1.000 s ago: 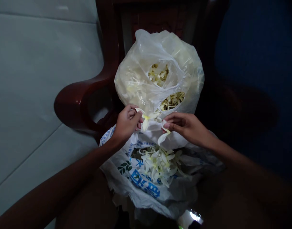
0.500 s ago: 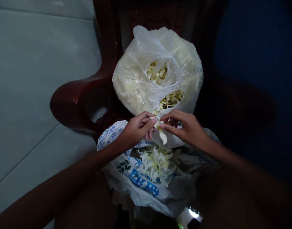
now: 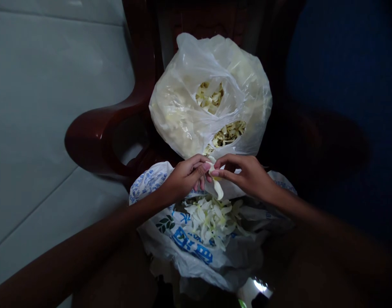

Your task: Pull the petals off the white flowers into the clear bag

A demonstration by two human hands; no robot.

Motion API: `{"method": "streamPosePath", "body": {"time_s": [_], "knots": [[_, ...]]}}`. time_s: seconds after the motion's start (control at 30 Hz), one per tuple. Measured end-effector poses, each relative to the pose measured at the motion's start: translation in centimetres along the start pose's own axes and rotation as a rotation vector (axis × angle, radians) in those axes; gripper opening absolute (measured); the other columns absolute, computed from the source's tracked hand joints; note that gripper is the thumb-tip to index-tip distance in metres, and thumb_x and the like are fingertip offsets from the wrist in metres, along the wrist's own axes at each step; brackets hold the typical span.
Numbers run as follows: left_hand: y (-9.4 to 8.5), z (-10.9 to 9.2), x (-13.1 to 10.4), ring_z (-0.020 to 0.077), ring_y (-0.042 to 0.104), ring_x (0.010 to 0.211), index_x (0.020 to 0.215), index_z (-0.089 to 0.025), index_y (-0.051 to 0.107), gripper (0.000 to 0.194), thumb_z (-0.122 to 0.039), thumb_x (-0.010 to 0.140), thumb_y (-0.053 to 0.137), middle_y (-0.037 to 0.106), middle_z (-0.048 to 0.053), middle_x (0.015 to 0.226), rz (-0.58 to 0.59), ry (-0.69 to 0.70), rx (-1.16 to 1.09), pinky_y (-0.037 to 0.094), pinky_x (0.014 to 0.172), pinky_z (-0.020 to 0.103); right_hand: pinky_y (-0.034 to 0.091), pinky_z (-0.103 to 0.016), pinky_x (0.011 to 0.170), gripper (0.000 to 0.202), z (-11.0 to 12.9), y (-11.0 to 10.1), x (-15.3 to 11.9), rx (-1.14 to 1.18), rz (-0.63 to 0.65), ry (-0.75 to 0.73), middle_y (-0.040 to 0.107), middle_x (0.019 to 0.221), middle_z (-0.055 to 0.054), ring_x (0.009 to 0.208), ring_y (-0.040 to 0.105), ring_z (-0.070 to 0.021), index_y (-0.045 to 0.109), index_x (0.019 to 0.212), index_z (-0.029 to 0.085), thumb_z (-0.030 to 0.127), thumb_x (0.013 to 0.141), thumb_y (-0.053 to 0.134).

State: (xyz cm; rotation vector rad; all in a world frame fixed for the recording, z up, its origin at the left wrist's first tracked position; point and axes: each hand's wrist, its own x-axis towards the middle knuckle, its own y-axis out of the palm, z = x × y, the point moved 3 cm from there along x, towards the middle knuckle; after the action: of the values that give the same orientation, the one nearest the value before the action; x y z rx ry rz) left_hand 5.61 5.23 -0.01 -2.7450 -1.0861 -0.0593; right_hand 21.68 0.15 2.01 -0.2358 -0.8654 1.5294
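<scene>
A white flower (image 3: 218,189) with long petals is held between my two hands. My left hand (image 3: 191,172) pinches it between thumb and fingers from the left. From the right, my right hand (image 3: 240,170) closes thumb and forefinger on the same flower near its yellowish middle. Just below, a heap of white flowers (image 3: 211,218) lies on a white plastic bag with blue print (image 3: 192,246). Beyond my hands sits a full translucent plastic bag (image 3: 173,107); pale petals (image 3: 210,98) show through its openings.
The full bag rests on a dark red wooden chair, whose curved armrest (image 3: 89,132) stands to the left. Grey floor tiles (image 3: 54,85) lie left of the chair. The right side is dark, with a blue surface (image 3: 337,77).
My right hand has shifted slightly left and down, its fingertips now closed on the flower. The flower hangs a little lower. The view has moved slightly.
</scene>
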Motion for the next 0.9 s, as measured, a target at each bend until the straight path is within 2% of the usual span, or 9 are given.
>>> {"method": "streamPosePath", "body": {"time_s": [0.1,0.27,0.47,0.63,0.73,0.8,0.9], "knots": [[0.0,0.0,0.1,0.0083,0.055,0.050,0.096,-0.016,0.053,0.024,-0.037,0.088,0.046,0.061,0.001,0.070,-0.002,0.001,-0.014,0.042,0.045,0.018,0.042,-0.022,0.061,0.023,-0.1,0.1,0.1,0.011,0.000,-0.002,0.068,0.078,0.001,0.067,0.059,-0.0109,0.066,0.085,0.020,0.042,0.080,0.060],[0.0,-0.5,0.1,0.0082,0.054,0.049,0.094,-0.017,0.053,0.025,-0.039,0.087,0.047,0.060,0.000,0.069,-0.037,-0.016,-0.016,0.041,0.043,0.018,0.044,-0.022,0.062,0.022,0.5,0.2,-0.2,0.018,-0.051,-0.031,0.068,0.085,-0.001,0.073,0.062,-0.0124,0.061,0.099,0.020,0.035,0.084,0.055],[0.1,-0.5,0.0,0.0078,0.054,0.051,0.094,-0.019,0.051,0.027,-0.037,0.077,0.062,0.059,-0.002,0.070,-0.090,-0.011,0.025,0.041,0.045,0.016,0.042,-0.023,0.061,0.018,1.1,0.5,-0.2,-0.015,-0.020,-0.006,0.065,0.083,-0.002,0.070,0.058,-0.0128,0.059,0.097,0.020,0.032,0.088,0.048],[0.0,-0.7,0.0,0.0078,0.054,0.052,0.097,-0.018,0.053,0.024,-0.036,0.081,0.057,0.059,0.000,0.070,-0.068,0.007,0.049,0.040,0.044,0.016,0.043,-0.028,0.076,0.018,0.8,0.9,0.3,0.208,0.053,0.008,0.057,0.091,-0.005,0.088,0.054,-0.0160,0.054,0.092,0.019,0.034,0.090,0.044],[-0.2,-1.0,0.2,0.0074,0.055,0.049,0.093,-0.018,0.052,0.021,-0.034,0.081,0.057,0.058,-0.002,0.067,-0.086,0.007,-0.034,0.040,0.043,0.016,0.043,-0.028,0.074,0.017,0.4,1.5,0.5,0.427,0.073,0.089,0.055,0.084,-0.003,0.082,0.052,-0.0147,0.052,0.089,0.019,0.034,0.089,0.047],[-0.7,-1.2,0.2,0.0076,0.055,0.046,0.092,-0.017,0.051,0.021,-0.032,0.080,0.059,0.057,-0.003,0.064,-0.153,0.011,-0.080,0.041,0.042,0.017,0.043,-0.027,0.071,0.016,0.3,1.6,0.5,0.590,0.053,0.116,0.054,0.081,-0.001,0.075,0.052,-0.0131,0.053,0.088,0.019,0.034,0.087,0.050],[-1.8,-1.2,0.2,0.0072,0.053,0.042,0.088,-0.016,0.050,0.020,-0.029,0.078,0.062,0.055,-0.004,0.058,-0.310,0.044,-0.063,0.041,0.040,0.017,0.045,-0.027,0.069,0.015,0.2,0.7,0.7,0.740,-0.102,0.165,0.057,0.089,-0.003,0.077,0.054,-0.0136,0.052,0.088,0.020,0.034,0.085,0.053]]}}
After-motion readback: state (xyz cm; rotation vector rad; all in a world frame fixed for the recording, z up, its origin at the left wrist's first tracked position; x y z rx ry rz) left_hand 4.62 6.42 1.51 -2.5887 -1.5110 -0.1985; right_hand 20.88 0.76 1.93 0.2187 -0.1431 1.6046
